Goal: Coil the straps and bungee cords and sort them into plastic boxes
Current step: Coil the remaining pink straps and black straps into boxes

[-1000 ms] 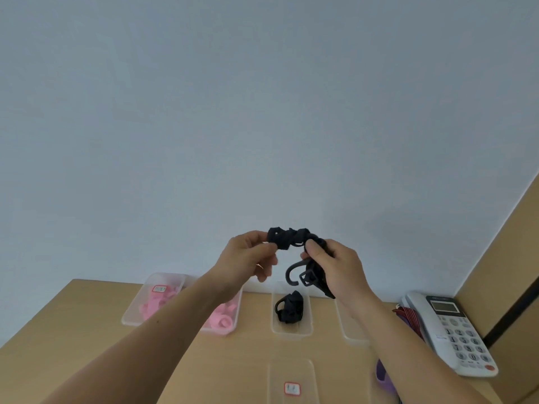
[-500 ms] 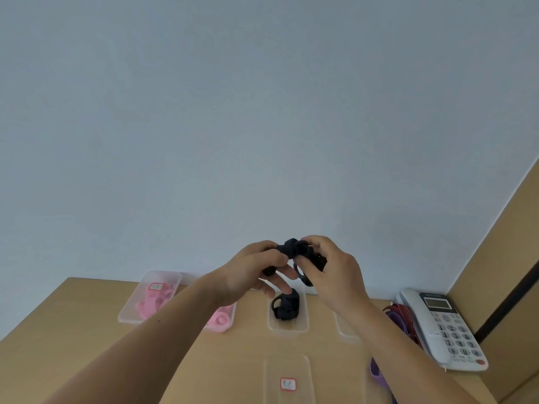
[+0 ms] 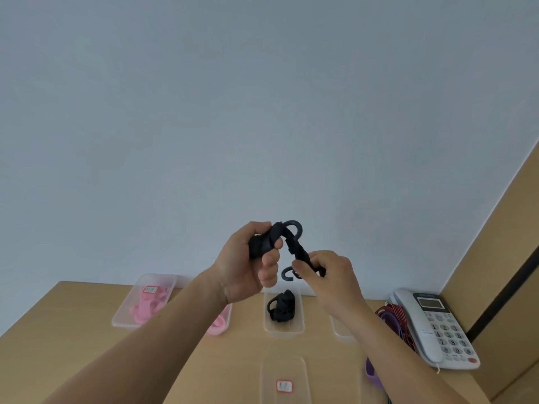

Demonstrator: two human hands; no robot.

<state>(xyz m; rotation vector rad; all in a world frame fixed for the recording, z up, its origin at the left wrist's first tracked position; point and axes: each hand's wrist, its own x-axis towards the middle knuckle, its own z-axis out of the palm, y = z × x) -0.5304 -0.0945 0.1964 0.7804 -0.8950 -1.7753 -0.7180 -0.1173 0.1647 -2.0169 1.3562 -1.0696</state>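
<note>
I hold a black bungee cord (image 3: pixel 294 246) in the air above the table. My left hand (image 3: pixel 250 263) grips its bundled coil, with one hook curving up beside my fingers. My right hand (image 3: pixel 326 272) pinches the other end, whose hook points down and to the left. Below them a clear plastic box (image 3: pixel 284 328) holds another coiled black cord (image 3: pixel 281 307). Two clear boxes at the left hold pink straps (image 3: pixel 147 303); the nearer pink box (image 3: pixel 220 325) is partly hidden by my left forearm.
A clear box with a red label (image 3: pixel 284 384) lies near the front edge. Another clear box (image 3: pixel 342 328) sits behind my right forearm. Red and purple cords (image 3: pixel 392 319) lie beside a white desk phone (image 3: pixel 437 325) at the right. A wooden panel stands at far right.
My hands, close together around the bundle half a second ago, have drawn apart. A length of the black cord now stretches between them and both hooks show.
</note>
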